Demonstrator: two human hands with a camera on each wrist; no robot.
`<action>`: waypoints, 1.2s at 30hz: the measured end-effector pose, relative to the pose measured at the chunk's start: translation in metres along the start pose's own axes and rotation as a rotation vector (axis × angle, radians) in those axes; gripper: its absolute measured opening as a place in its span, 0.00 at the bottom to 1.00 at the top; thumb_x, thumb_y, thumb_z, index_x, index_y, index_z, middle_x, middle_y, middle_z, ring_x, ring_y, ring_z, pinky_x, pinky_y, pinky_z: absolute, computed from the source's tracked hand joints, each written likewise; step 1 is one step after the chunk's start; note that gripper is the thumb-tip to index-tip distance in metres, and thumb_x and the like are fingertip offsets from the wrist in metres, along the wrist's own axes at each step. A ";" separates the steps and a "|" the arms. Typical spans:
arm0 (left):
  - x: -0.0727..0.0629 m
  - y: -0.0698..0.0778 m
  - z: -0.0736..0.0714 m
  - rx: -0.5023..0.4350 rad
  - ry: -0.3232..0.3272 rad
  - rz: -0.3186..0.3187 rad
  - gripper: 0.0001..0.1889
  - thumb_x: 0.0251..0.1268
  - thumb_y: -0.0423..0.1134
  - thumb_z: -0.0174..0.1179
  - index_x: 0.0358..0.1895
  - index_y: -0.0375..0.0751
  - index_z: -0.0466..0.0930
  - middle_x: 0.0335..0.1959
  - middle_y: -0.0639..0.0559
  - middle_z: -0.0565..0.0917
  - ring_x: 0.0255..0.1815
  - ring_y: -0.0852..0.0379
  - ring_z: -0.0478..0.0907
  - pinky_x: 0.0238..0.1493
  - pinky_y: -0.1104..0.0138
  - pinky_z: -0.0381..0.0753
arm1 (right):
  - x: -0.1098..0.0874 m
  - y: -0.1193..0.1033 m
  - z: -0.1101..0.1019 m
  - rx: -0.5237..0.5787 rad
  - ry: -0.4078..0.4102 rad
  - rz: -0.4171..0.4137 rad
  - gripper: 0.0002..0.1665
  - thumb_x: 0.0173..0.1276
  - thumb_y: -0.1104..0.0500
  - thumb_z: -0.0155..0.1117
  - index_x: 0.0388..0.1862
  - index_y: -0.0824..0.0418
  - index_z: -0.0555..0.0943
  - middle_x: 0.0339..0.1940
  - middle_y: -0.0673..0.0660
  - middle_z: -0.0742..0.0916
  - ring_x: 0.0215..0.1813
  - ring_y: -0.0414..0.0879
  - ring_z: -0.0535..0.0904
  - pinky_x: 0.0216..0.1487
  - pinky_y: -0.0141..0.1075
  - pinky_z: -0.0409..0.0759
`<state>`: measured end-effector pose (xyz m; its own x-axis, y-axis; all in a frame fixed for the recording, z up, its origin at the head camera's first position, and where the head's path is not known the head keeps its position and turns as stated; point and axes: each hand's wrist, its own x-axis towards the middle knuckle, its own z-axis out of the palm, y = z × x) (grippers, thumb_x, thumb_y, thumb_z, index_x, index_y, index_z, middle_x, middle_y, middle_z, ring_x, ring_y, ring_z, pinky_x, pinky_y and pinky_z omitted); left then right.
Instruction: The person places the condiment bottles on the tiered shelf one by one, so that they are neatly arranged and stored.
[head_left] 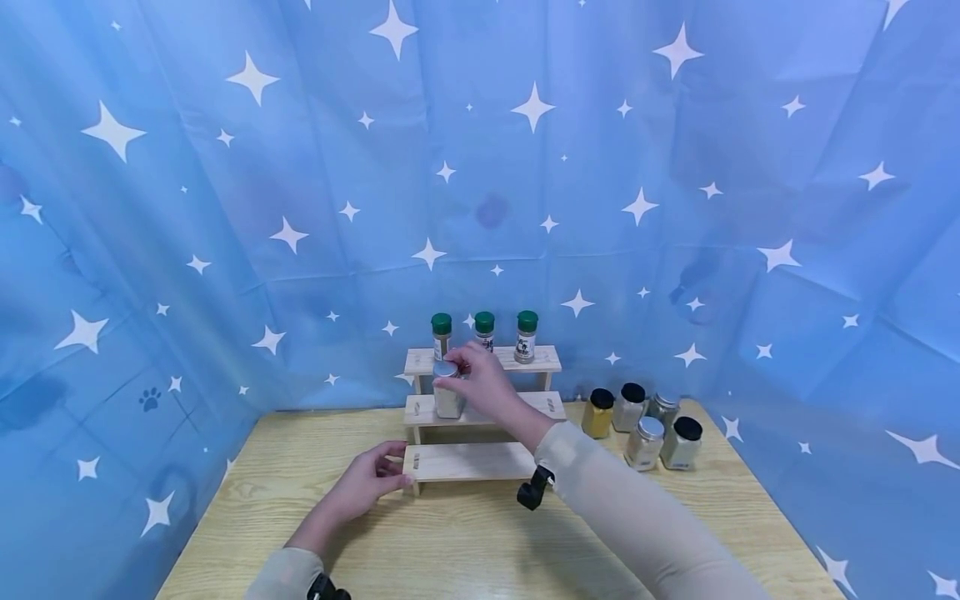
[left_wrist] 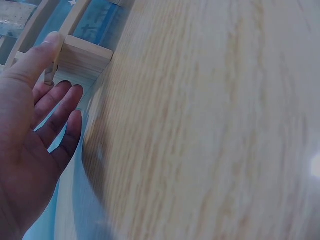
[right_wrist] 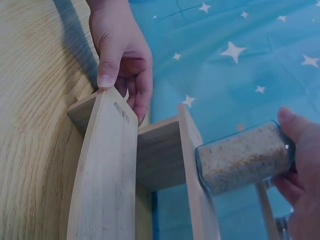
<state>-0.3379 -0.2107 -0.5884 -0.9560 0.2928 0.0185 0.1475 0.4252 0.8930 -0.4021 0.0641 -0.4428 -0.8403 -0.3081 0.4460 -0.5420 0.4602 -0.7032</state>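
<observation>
A three-step wooden shelf rack point(head_left: 472, 460) stands on the table near the back. My right hand point(head_left: 486, 385) grips a clear spice jar point(head_left: 448, 403) by its silver lid. The jar is upright, with its base at the left end of the middle step. In the right wrist view, pale speckled grains fill the jar point(right_wrist: 244, 159). My left hand point(head_left: 365, 481) holds the left end of the lowest step, thumb on the front edge and fingers behind, as the right wrist view also shows. Green-capped bottles point(head_left: 527, 337) line the top step; my right hand partly covers the middle one.
Several jars stand together at the table's back right, among them a yellow jar with a black lid point(head_left: 598, 414) and a silver-lidded jar point(head_left: 644, 444). A blue star-patterned curtain point(head_left: 487, 167) hangs behind the wooden table point(head_left: 435, 550) and along its sides.
</observation>
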 end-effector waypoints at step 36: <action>-0.002 0.004 0.000 -0.001 0.012 0.010 0.36 0.70 0.42 0.79 0.77 0.36 0.75 0.68 0.42 0.83 0.58 0.46 0.86 0.55 0.56 0.88 | -0.035 0.017 -0.033 0.064 -0.023 0.027 0.21 0.74 0.51 0.81 0.61 0.54 0.86 0.56 0.54 0.87 0.60 0.58 0.86 0.63 0.54 0.86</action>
<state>-0.3349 -0.2094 -0.5845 -0.9575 0.2865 0.0334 0.1572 0.4213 0.8932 -0.3827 0.1099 -0.4519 -0.8536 -0.3158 0.4143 -0.5169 0.4143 -0.7491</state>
